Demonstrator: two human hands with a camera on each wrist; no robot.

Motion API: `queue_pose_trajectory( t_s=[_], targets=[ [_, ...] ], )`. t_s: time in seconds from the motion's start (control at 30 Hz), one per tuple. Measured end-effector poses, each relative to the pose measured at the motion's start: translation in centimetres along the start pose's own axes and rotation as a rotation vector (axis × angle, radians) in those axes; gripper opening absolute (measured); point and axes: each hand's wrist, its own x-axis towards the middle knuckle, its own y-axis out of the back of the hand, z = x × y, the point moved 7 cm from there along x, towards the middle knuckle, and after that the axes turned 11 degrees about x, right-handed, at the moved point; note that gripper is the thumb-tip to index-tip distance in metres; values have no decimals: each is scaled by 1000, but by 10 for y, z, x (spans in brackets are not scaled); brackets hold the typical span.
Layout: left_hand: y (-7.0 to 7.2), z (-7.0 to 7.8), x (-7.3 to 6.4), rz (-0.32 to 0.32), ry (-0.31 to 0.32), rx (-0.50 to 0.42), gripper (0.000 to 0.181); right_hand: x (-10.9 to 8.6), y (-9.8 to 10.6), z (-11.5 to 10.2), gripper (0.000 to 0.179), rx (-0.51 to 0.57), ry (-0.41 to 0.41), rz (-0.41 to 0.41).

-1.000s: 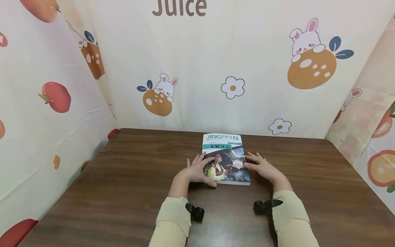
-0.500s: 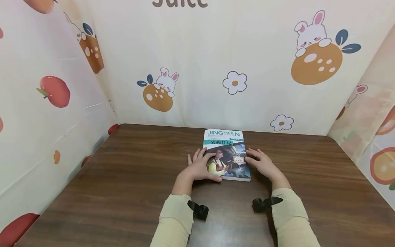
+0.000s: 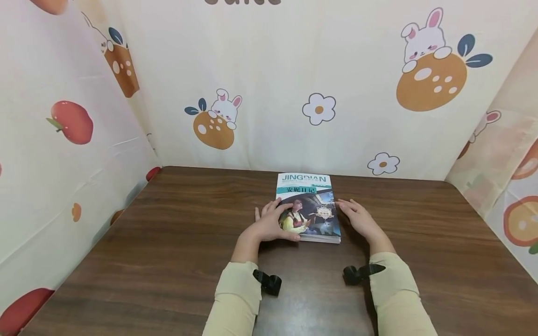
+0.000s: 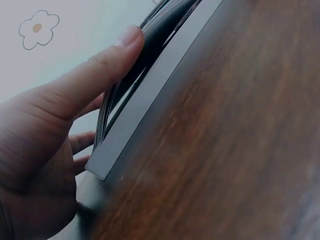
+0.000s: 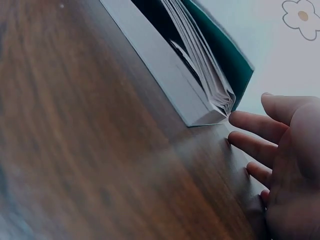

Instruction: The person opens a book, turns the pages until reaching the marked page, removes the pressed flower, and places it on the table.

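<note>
A paperback book [image 3: 308,219] with a blue-and-white illustrated cover lies on the table, spine and title facing up in the head view. My left hand [image 3: 269,227] holds its lower left corner, the thumb at the bottom edge and the fingers along the left side. In the left wrist view, the thumb [image 4: 100,72] presses on the page edges, and some upper pages stand apart from the lower block. At the book's right edge is my right hand [image 3: 363,223], fingers extended. In the right wrist view, its index fingertip [image 5: 237,119] is by the book's corner; contact is unclear.
The dark brown wooden table [image 3: 168,261] spreads around the book. A printed cloth backdrop [image 3: 273,56] rises behind it, with side cloths at left and right. Black wrist cameras [image 3: 355,275] sit on both cuffs.
The head view has tilted down slightly. The book's upper pages are parted a little at the bottom edge. My right hand's fingers have drawn together beside the right edge.
</note>
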Motion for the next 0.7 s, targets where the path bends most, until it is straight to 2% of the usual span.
queue_pose_trajectory(
  t_s=[0.27,0.43,0.57,0.7],
  targets=[
    [4,-2,0,-8,-15,-32,93,0,1,0,53,-30,17,11],
    [10,-5,-3,10,-21,-73,91,-1,0,0,48,-40,53,1],
    [16,-11,-9,16,12,-169,88,-1,-1,0,49,-60,76,-16],
    [22,-15,-14,17,-41,-340,83,0,-3,1,55,-76,69,-27]
  ],
)
